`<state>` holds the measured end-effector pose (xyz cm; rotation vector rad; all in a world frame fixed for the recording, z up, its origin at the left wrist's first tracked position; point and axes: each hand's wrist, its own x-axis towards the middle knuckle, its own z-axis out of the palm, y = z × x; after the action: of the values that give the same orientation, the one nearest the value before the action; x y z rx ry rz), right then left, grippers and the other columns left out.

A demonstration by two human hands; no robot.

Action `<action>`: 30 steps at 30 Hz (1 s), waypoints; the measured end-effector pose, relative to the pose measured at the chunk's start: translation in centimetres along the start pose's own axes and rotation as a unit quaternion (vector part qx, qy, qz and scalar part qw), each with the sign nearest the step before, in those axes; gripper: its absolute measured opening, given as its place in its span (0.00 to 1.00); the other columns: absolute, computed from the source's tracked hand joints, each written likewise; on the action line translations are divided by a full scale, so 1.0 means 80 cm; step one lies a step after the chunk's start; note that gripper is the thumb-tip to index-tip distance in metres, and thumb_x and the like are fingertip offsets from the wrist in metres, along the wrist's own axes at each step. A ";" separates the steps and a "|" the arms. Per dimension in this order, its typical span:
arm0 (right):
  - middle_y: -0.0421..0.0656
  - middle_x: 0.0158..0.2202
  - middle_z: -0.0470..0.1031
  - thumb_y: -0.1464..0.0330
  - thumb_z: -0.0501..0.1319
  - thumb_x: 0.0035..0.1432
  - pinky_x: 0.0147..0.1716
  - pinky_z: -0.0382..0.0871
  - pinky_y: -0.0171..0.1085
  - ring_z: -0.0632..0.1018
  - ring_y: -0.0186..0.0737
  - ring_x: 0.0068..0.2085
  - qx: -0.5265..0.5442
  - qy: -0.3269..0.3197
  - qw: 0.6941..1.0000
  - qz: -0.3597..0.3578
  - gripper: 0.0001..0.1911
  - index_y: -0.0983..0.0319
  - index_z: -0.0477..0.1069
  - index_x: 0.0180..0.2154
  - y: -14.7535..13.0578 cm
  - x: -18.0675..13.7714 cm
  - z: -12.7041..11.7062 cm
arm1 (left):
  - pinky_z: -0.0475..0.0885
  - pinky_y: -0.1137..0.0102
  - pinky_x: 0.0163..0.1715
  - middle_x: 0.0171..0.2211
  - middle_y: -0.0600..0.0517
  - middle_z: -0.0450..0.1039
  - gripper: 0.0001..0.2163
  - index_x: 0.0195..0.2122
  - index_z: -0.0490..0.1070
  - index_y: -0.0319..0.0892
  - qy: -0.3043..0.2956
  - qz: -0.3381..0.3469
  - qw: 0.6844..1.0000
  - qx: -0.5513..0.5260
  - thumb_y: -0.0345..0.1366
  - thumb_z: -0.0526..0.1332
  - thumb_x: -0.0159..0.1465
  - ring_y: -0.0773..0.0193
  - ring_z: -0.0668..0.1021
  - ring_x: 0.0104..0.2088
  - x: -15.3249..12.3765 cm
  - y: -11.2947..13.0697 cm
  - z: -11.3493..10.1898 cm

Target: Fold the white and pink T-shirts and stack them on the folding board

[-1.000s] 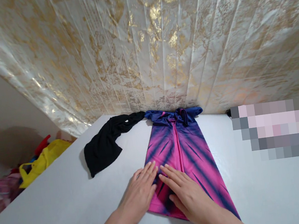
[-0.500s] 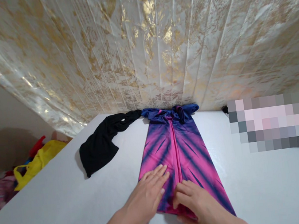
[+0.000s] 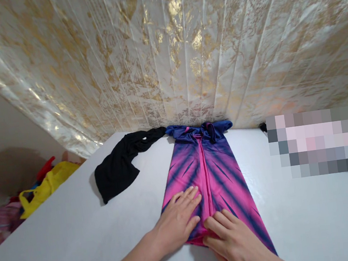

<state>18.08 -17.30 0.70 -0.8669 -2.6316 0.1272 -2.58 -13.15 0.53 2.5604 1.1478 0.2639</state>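
Note:
A pink and dark-blue sports shirt (image 3: 221, 171) lies lengthwise in front of me, with a pink strip running down its middle and its dark-blue upper part bunched at the far end. My left hand (image 3: 180, 217) rests flat on the shirt's lower left part, fingers stretched out. At the near hem, my right hand (image 3: 228, 236) has its fingers curled, gripping the edge beside the middle strip. Part of the hem is hidden beneath that hand.
A black garment (image 3: 116, 168) lies to the left, touching the shirt's far end. The white table (image 3: 63, 243) ends at a gold-patterned curtain (image 3: 165, 63). A yellow bag (image 3: 49, 183) and other cloths are beyond the left edge. A blurred area covers the right.
My left hand has slid slightly forward and to the right on the shirt. My right hand has shifted a little right at the hem, its fingers more closed.

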 end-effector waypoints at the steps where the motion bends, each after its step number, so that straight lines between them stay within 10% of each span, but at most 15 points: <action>1: 0.38 0.33 0.71 0.70 0.64 0.56 0.34 0.53 0.40 0.66 0.39 0.34 -0.007 0.007 1.000 -0.004 0.04 0.58 0.69 0.33 0.000 0.000 0.000 | 0.53 0.57 0.64 0.69 0.49 0.48 0.24 0.66 0.53 0.45 -0.003 0.001 1.000 0.001 0.37 0.54 0.69 0.59 0.53 0.68 0.000 0.000 0.000; 24: 0.37 0.26 0.71 0.70 0.50 0.68 0.28 0.58 0.37 0.68 0.36 0.26 -0.046 0.111 0.988 -0.096 0.12 0.60 0.64 0.29 0.000 -0.001 0.024 | 0.54 0.53 0.64 0.69 0.48 0.43 0.29 0.69 0.46 0.46 0.002 -0.018 0.999 0.047 0.49 0.51 0.71 0.52 0.51 0.68 0.005 -0.016 0.010; 30: 0.47 0.44 0.78 0.71 0.47 0.68 0.43 0.70 0.39 0.77 0.40 0.45 0.043 0.077 0.989 0.118 0.14 0.60 0.68 0.49 0.060 0.000 -0.017 | 0.54 0.55 0.64 0.69 0.48 0.45 0.26 0.69 0.46 0.46 0.019 0.005 0.998 0.054 0.46 0.50 0.72 0.56 0.53 0.67 0.015 -0.023 -0.001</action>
<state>21.27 -13.48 1.01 -1.1099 -2.3570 0.2244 -3.08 -11.05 -0.03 2.6667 1.1935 0.2597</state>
